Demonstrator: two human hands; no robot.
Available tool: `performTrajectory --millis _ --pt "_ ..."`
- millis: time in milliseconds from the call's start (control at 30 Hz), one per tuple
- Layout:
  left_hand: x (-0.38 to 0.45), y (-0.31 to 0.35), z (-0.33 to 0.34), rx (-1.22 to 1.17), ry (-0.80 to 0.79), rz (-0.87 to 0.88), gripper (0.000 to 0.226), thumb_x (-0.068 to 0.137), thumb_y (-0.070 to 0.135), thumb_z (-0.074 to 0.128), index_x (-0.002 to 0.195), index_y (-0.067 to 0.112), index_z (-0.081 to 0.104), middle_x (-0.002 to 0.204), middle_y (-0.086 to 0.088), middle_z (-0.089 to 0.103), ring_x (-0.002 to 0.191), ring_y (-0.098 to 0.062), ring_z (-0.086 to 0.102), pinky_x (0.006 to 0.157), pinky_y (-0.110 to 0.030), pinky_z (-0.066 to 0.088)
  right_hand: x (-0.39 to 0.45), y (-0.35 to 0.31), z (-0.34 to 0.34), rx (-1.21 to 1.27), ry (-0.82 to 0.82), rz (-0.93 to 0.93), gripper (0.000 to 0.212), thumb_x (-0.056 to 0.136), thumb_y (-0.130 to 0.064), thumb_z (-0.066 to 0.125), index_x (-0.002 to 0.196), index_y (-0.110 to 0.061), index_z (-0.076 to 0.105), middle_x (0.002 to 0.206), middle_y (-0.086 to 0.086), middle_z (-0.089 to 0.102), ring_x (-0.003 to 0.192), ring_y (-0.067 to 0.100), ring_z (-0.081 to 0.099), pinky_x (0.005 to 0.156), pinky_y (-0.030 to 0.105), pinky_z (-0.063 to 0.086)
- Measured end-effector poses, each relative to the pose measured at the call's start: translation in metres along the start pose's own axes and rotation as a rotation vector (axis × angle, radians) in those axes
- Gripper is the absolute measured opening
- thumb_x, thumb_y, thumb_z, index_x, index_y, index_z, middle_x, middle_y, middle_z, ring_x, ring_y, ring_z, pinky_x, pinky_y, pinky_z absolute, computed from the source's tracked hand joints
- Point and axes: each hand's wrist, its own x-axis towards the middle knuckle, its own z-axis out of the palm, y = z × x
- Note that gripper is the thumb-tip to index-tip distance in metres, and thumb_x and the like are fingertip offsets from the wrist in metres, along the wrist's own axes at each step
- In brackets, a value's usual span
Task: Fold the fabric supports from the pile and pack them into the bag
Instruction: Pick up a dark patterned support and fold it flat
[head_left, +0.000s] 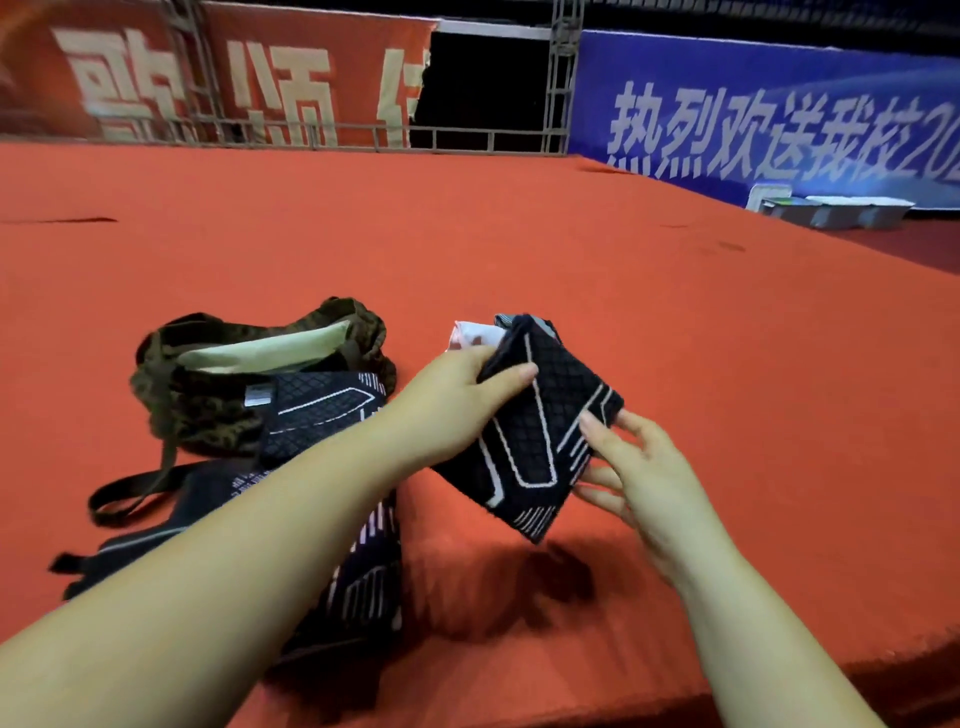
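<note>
A black knitted fabric support (540, 431) with white line patterns hangs in the air above the red carpet. My left hand (457, 395) pinches its upper left edge. My right hand (639, 467) touches its lower right edge with the fingers spread. A white and grey piece (475, 332) shows behind the support's top. The brown patterned bag (208, 410) lies open at the left, its pale lining visible. Another black support (317, 410) rests at the bag's mouth. More black supports (363, 566) lie in a pile under my left forearm.
The red carpeted platform (519, 234) stretches away, with its front edge near the lower right. A bag strap (124, 493) loops on the carpet at the left. Grey boxes (831, 210) sit at the far right. Red and blue banners on a metal truss stand behind.
</note>
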Motion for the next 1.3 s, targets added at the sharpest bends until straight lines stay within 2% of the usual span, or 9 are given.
performTrajectory --millis 133,233,300,400,533,700,967,1133,1300 --pt "-0.005 -0.016 -0.039 -0.170 0.225 -0.148 0.033 0.097 0.042 0.046 0.088 0.016 0.064 0.087 0.004 0.071 0.084 -0.011 0.067 0.083 -0.030 0.052 0.016 -0.004 0.063 0.152 -0.213 0.119 0.020 0.089 -0.029 0.058 0.101 -0.015 0.061 0.094 0.002 0.073 0.080 0.017 0.068 0.075 0.036 0.055" --pt "-0.010 -0.030 -0.070 -0.147 0.399 -0.260 0.034 0.098 0.043 0.041 0.085 0.017 0.059 0.088 0.003 0.066 0.086 -0.014 0.063 0.082 -0.031 0.048 0.036 -0.009 0.109 0.075 -0.163 0.027 0.017 0.092 -0.020 0.057 0.103 -0.009 0.064 0.101 0.009 0.072 0.091 0.023 0.069 0.087 0.042 0.054" --pt "-0.013 -0.044 -0.092 -0.089 0.481 -0.334 0.036 0.098 0.045 0.038 0.096 0.015 0.059 0.095 -0.001 0.063 0.089 -0.017 0.059 0.079 -0.032 0.045 0.047 -0.015 0.134 -0.094 -0.124 -0.072 0.015 0.092 -0.022 0.057 0.098 -0.010 0.065 0.096 0.006 0.071 0.086 0.019 0.068 0.078 0.032 0.054" --pt "-0.018 -0.067 -0.117 0.060 0.489 -0.437 0.040 0.100 0.044 0.034 0.102 0.011 0.057 0.094 -0.003 0.061 0.086 -0.018 0.056 0.068 -0.029 0.036 0.059 -0.018 0.162 -0.443 -0.106 -0.199 0.023 0.092 -0.034 0.055 0.095 -0.012 0.063 0.089 0.001 0.067 0.083 0.019 0.063 0.069 0.028 0.048" --pt "-0.020 -0.093 -0.128 0.256 0.427 -0.499 0.038 0.100 0.037 0.037 0.094 0.009 0.062 0.083 -0.005 0.061 0.084 -0.023 0.056 0.070 -0.028 0.039 0.076 -0.012 0.182 -0.861 -0.108 -0.214 0.038 0.091 -0.042 0.052 0.065 -0.018 0.039 0.064 -0.002 0.046 0.072 0.023 0.047 0.049 0.028 0.028" --pt "-0.011 -0.115 -0.126 0.454 0.345 -0.568 0.041 0.098 0.041 0.042 0.096 0.005 0.062 0.091 -0.011 0.063 0.082 -0.027 0.056 0.072 -0.031 0.042 0.087 -0.001 0.183 -1.018 -0.078 -0.212 0.045 0.090 -0.044 0.053 0.061 -0.018 0.032 0.062 0.001 0.043 0.070 0.026 0.047 0.047 0.029 0.024" --pt "-0.010 -0.133 -0.120 0.576 0.341 -0.634 0.044 0.095 0.047 0.046 0.110 0.006 0.056 0.106 -0.012 0.063 0.085 -0.025 0.053 0.071 -0.032 0.041 0.091 0.015 0.186 -1.056 -0.073 -0.195 0.034 0.090 -0.048 0.054 0.087 -0.016 0.043 0.099 0.008 0.062 0.095 0.029 0.057 0.066 0.030 0.033" --pt "-0.015 -0.130 -0.118 0.562 0.358 -0.667 0.047 0.094 0.046 0.048 0.118 0.006 0.042 0.115 -0.013 0.058 0.100 -0.029 0.057 0.071 -0.035 0.042 0.087 0.018 0.186 -1.034 -0.080 -0.228 0.040 0.089 -0.045 0.056 0.115 -0.017 0.045 0.103 0.002 0.059 0.101 0.026 0.057 0.069 0.030 0.038" --pt "-0.023 -0.107 -0.126 0.889 0.283 -0.261 0.049 0.097 0.034 0.044 0.140 0.014 0.034 0.145 -0.006 0.038 0.132 -0.024 0.036 0.105 -0.038 0.031 0.087 0.011 0.175 -1.143 -0.295 -0.632 0.055 0.091 -0.044 0.052 0.140 -0.025 0.039 0.142 -0.001 0.042 0.133 0.019 0.034 0.110 0.036 0.028"
